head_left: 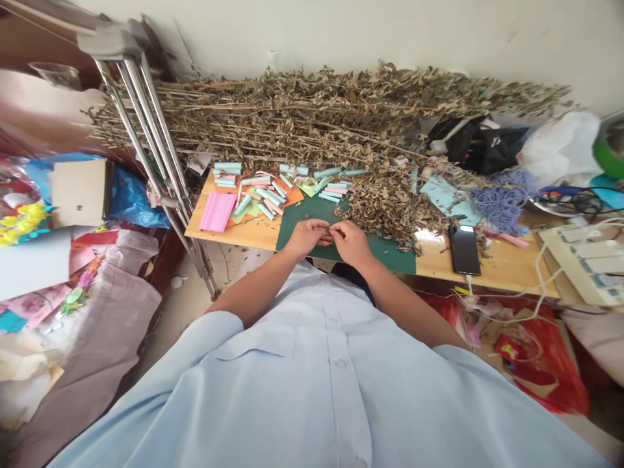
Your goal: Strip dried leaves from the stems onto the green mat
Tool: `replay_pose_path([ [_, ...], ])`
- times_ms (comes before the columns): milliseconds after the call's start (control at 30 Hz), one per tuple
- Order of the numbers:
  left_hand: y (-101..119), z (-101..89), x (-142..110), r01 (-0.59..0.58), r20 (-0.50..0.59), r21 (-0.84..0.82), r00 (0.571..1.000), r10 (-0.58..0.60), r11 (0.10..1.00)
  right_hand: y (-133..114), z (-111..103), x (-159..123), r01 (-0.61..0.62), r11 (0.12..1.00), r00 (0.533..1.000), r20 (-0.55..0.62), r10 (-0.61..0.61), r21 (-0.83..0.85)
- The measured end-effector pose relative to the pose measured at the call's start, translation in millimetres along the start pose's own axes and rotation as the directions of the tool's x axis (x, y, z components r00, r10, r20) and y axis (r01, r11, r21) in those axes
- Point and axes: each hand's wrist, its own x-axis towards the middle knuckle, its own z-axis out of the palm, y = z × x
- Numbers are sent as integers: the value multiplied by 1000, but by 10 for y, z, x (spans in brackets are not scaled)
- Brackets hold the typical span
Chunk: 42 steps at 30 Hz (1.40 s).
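Head view: left hand (306, 237) and right hand (351, 244) together, fingertips pinching a small dried sprig (332, 229) above a green cutting mat (390, 257). Likely light and brittle; best held by the stem, not the leaves. Brown, curled, thin. Farther off, a heap of dried leafy stems (316, 110) lies against the wall (390, 32).

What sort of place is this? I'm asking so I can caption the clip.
Probably a cluttered home craft space: a light wooden table holds a dark green cutting mat and many pale blue and pink paper rolls, with a long heap of dried leafy branches piled behind them.
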Motion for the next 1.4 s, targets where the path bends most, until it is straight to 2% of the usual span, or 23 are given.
replay_pose_path([
  [200,25,27,-15,2,-48,28,999,-1,1000,-1,-1,-16,46,998,997,71,-43,-45],
  [433,31,23,-28,12,14,46,1000,-13,999,62,6,-18,79,991,996,52,-74,-109],
  [567,32,8,-20,4,13,64,1000,-5,998,54,3,-19,77,991,996,48,-72,-110],
  [667,44,1,-28,3,-1,58,1000,-3,998,39,23,-19,12,999,1000,11,-11,-49],
  [733,46,-6,-35,-10,-4,27,1000,10,1000,28,45,-12,-90,995,996,-3,90,48],
  [833,30,-26,-30,-32,-3,-36,999,32,999,10,75,5,-264,933,963,20,267,244],
  [900,9,-42,-15,-31,-1,-64,1000,31,997,-1,87,15,-324,886,943,38,330,331],
  [1267,-15,-53,12,-8,-15,-42,1000,7,999,-34,82,21,-336,886,938,28,345,320],
  [1400,-8,-51,17,10,-2,-68,1000,-11,998,-51,76,4,-253,937,965,-8,263,239],
])
